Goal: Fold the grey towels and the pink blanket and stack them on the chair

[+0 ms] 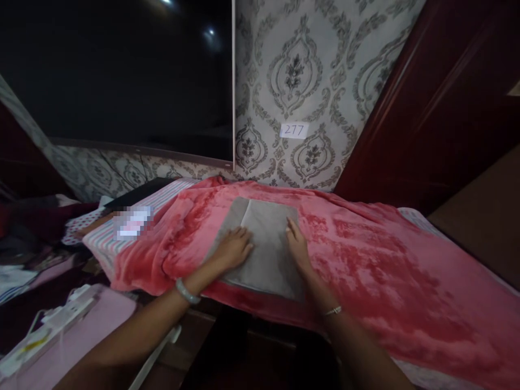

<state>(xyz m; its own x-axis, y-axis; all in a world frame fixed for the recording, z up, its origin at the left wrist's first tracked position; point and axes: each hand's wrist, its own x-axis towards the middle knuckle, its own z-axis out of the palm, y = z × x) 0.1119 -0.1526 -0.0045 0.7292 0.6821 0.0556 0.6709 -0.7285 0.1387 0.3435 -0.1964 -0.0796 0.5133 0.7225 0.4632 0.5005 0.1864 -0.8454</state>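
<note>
A flat grey piece of folded fabric (270, 238) lies on the red plush blanket (365, 260), with a straight crease or fold line near its upper left. My left hand (233, 248) rests palm down on the left part of the fabric, fingers spread, a bangle around the wrist. Along the right edge of the fabric is my right hand (297, 245), its fingers stretched forward against that edge. Neither hand is visibly gripping anything. The fabric's underside is hidden.
A large dark television (122, 76) hangs on the patterned wall at the left. Striped cloth (109, 233) shows under the blanket's left side. A white power strip (52, 330) lies on a pink surface at lower left. Dark red wood panelling (390, 108) stands at the right.
</note>
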